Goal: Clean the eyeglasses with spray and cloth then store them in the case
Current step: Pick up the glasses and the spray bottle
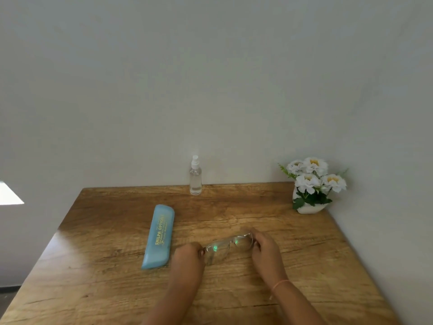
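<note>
Clear-framed eyeglasses [228, 246] sit low over the wooden table [316, 266], held at both ends. My left hand [188, 256] grips the left end of the frame and my right hand [263, 246] grips the right end. A light blue glasses case [159, 236] with yellow lettering lies closed on the table just left of my left hand. A small clear spray bottle [195, 178] with a white nozzle stands upright at the table's far edge, against the wall. I see no cloth.
A white pot of white flowers [311, 184] stands in the far right corner of the table. Walls close in behind the table and along its right side. The table's left edge drops to the floor.
</note>
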